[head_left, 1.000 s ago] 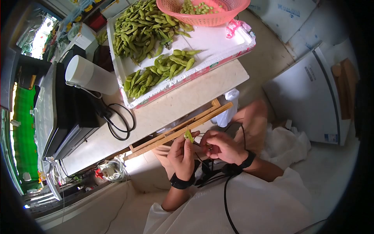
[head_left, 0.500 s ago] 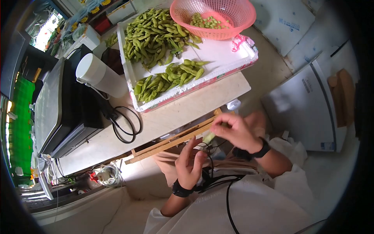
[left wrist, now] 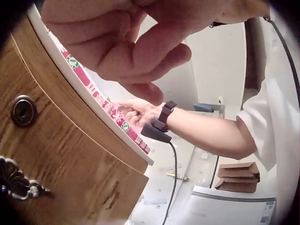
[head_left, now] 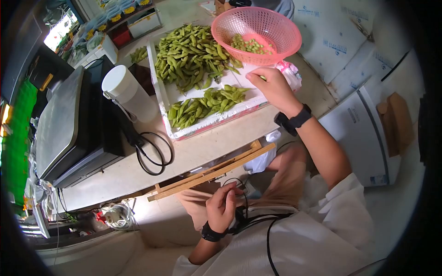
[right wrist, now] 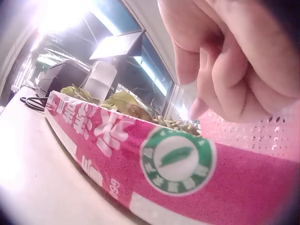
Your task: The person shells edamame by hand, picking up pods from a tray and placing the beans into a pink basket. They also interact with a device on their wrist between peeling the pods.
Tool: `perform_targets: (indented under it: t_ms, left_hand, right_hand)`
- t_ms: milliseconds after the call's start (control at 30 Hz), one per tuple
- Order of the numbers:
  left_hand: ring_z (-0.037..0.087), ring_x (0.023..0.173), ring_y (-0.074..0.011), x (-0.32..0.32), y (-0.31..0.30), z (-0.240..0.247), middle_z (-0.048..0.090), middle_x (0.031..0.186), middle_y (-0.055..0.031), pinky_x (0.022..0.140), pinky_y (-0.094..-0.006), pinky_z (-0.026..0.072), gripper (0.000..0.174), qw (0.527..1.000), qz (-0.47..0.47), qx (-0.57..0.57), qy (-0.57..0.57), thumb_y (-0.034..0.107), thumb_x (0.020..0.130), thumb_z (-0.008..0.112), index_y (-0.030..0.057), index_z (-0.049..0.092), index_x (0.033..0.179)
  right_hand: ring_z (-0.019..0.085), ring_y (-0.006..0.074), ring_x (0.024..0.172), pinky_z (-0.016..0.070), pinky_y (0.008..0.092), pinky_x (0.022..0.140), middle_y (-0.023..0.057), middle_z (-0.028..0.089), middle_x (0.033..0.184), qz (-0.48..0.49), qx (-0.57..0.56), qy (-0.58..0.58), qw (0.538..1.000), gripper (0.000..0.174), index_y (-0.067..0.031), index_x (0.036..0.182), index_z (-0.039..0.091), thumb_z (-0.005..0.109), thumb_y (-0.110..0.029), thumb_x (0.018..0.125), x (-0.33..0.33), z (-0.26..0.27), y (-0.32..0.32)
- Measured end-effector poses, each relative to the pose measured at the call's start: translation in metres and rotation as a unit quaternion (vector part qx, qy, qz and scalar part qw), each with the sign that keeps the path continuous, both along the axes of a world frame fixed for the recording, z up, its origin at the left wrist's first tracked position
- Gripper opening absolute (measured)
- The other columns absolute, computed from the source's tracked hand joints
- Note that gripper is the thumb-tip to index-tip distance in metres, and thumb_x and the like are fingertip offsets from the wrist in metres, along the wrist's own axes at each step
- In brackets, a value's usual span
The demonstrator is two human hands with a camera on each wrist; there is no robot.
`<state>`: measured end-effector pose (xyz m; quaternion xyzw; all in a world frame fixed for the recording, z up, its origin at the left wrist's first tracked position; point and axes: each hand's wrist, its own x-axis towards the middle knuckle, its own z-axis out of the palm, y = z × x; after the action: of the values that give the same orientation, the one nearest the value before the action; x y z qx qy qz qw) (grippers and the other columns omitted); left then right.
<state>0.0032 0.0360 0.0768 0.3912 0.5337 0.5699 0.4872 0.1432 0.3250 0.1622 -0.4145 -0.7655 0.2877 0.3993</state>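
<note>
My right hand (head_left: 278, 92) is over the right part of the white foam tray (head_left: 239, 76), just below the pink basket (head_left: 292, 39). Its fingers curl round a small green bean (head_left: 263, 77); the right wrist view shows that hand (right wrist: 229, 61) bent above the tray's pink side (right wrist: 243, 173), the bean hidden. Shelled beans (head_left: 251, 45) lie in the basket. A large heap of green pods (head_left: 189, 55) and a smaller group (head_left: 207, 108) lie in the tray. Low by the drawer, my left hand (head_left: 221, 211), also in the left wrist view (left wrist: 117, 42), hangs loosely curled, holding nothing visible.
A white lidded cup (head_left: 131, 94), a black machine (head_left: 73, 129) and a looped black cable (head_left: 156, 154) are left of the tray. An open wooden drawer (head_left: 212, 175) juts out below the tabletop. Crumpled pink-and-white plastic (head_left: 290, 76) lies at the tray's right corner.
My right hand has moved up from beside the left hand to the tray near the basket. My left hand has let go of the pod it pinched and stays low.
</note>
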Motion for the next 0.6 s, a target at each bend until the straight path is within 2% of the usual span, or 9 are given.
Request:
perform_targets:
  t_ms: [133, 267, 333, 367, 433, 467, 600]
  left_hand:
    - [0.062, 0.076, -0.0117, -0.005, 0.000, -0.002, 0.067, 0.082, -0.0115, 0.070, -0.0225, 0.0490, 0.020, 1.000, 0.000, 0.006, 0.015, 0.002, 0.092, 0.049, -0.0062, 0.059, 0.107]
    - [0.063, 0.076, -0.0115, -0.007, 0.000, -0.002, 0.067, 0.081, -0.0109, 0.069, -0.0225, 0.0494, 0.020, 1.000, -0.011, 0.003, 0.018, 0.002, 0.092, 0.049, -0.0055, 0.059, 0.107]
    - [0.064, 0.076, -0.0116, -0.008, -0.001, -0.002, 0.067, 0.081, -0.0104, 0.069, -0.0225, 0.0498, 0.020, 1.000, -0.006, 0.011, 0.016, 0.003, 0.092, 0.049, -0.0052, 0.060, 0.107]
    - [0.064, 0.076, -0.0116, -0.008, -0.001, -0.003, 0.067, 0.081, -0.0104, 0.069, -0.0225, 0.0498, 0.020, 1.000, -0.003, 0.014, 0.015, 0.003, 0.092, 0.049, -0.0052, 0.060, 0.107]
    - [0.064, 0.074, -0.0118, -0.008, -0.001, -0.007, 0.067, 0.080, -0.0104, 0.068, -0.0227, 0.0501, 0.019, 0.999, 0.005, 0.039, 0.029, 0.003, 0.092, 0.050, -0.0050, 0.060, 0.106]
    - [0.064, 0.073, -0.0117, -0.007, -0.001, -0.007, 0.068, 0.080, -0.0107, 0.067, -0.0228, 0.0501, 0.019, 0.999, 0.006, 0.029, 0.030, 0.003, 0.092, 0.050, -0.0049, 0.061, 0.106]
    - [0.059, 0.076, -0.0107, -0.006, -0.005, -0.005, 0.065, 0.085, -0.0106, 0.067, -0.0212, 0.0471, 0.021, 0.999, -0.036, -0.001, 0.025, 0.005, 0.095, 0.046, -0.0065, 0.057, 0.108]
  right_hand:
    - [0.061, 0.0155, 0.068, 0.0467, 0.0307, 0.066, 0.0123, 0.066, 0.073, 0.041, -0.077, -0.058, 0.994, 0.025, 0.0031, 0.085, 0.067, 0.068, -0.022, 0.081, 0.004, 0.003, -0.015]
    - [0.059, 0.0136, 0.069, 0.0466, 0.0298, 0.065, 0.0112, 0.066, 0.075, 0.038, -0.046, -0.106, 0.993, 0.024, 0.0040, 0.083, 0.067, 0.065, -0.020, 0.083, 0.004, 0.002, -0.014]
    - [0.053, 0.0088, 0.062, 0.0430, 0.0249, 0.058, 0.0038, 0.061, 0.070, 0.028, -0.042, -0.042, 0.998, 0.024, 0.0020, 0.089, 0.067, 0.059, -0.020, 0.088, 0.005, 0.011, -0.011]
    - [0.053, 0.0088, 0.062, 0.0430, 0.0249, 0.058, 0.0038, 0.061, 0.070, 0.031, -0.039, -0.044, 0.998, 0.024, 0.0020, 0.089, 0.067, 0.059, -0.020, 0.088, 0.006, 0.020, -0.010]
    - [0.043, 0.0037, 0.056, 0.0350, 0.0191, 0.051, -0.0039, 0.052, 0.069, 0.052, -0.220, 0.088, 0.970, 0.023, -0.0011, 0.097, 0.066, 0.053, -0.020, 0.092, 0.007, 0.048, -0.008]
    - [0.036, 0.0009, 0.054, 0.0284, 0.0159, 0.048, -0.0077, 0.044, 0.069, 0.050, -0.222, 0.097, 0.969, 0.023, -0.0034, 0.100, 0.064, 0.051, -0.021, 0.093, 0.005, 0.063, -0.009]
    - [0.040, 0.0010, 0.057, 0.0315, 0.0161, 0.049, -0.0050, 0.048, 0.072, 0.040, -0.166, 0.068, 0.983, 0.021, -0.0027, 0.098, 0.063, 0.051, -0.019, 0.093, 0.014, 0.097, 0.044]
